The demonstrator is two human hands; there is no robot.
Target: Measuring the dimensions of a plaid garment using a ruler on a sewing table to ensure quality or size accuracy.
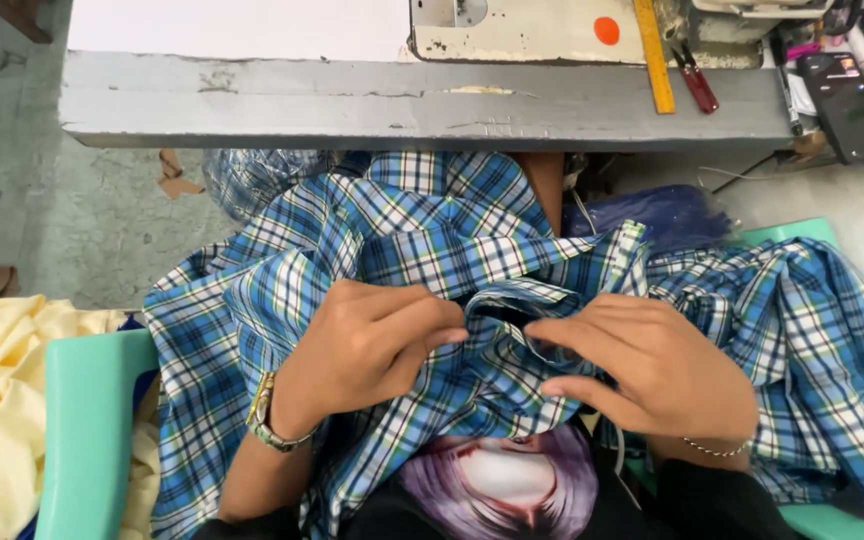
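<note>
Hands, left (367, 345) and right (642, 360), curl knuckles-up, fingers pinching bunched blue plaid shirt (432, 230).

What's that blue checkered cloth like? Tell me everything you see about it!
The checkered cloth looks like soft woven fabric, plaid in blue, white, black and green. It lies crumpled in a big heap across the person's lap, spilling below the grey table edge. The left hand and right hand both pinch a folded edge in the middle.
</note>
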